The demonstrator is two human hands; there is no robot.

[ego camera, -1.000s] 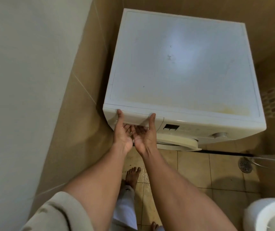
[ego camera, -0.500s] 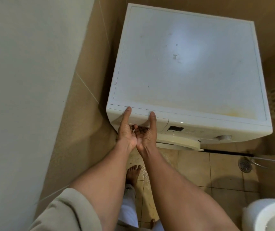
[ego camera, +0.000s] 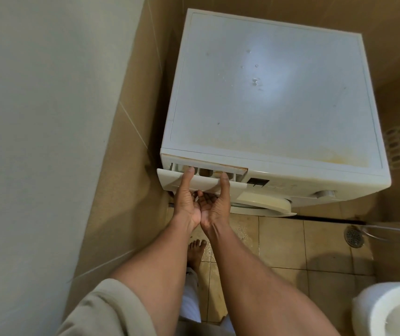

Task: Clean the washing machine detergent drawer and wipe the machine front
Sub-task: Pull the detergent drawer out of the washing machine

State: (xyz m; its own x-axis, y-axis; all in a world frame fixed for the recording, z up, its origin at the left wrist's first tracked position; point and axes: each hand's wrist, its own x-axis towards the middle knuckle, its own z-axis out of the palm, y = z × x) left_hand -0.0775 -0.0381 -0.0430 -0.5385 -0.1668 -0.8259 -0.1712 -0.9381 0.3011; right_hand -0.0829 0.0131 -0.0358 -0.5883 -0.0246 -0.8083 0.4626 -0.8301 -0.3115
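Note:
A white front-loading washing machine (ego camera: 279, 105) stands in a tiled corner, seen from above. Its detergent drawer (ego camera: 206, 183) at the front left is pulled out a short way, so a row of compartments shows behind the drawer's front panel. My left hand (ego camera: 185, 204) and my right hand (ego camera: 215, 204) grip the drawer front from below, palms up and side by side. Each thumb lies over the panel's top edge; the fingers are curled under it and hidden. Rusty stains mark the edge above the drawer.
A pale wall (ego camera: 48, 117) stands close on the left. To the right are a floor drain (ego camera: 353, 235) with a thin hose across it and a toilet bowl (ego camera: 392, 311) at the lower right. The round door (ego camera: 262, 202) bulges below the control panel. My bare foot (ego camera: 195, 253) stands on wet tiles.
The drawer was flush with the machine front; now it has slid out a little toward me with both hands on it. The view has shifted slightly.

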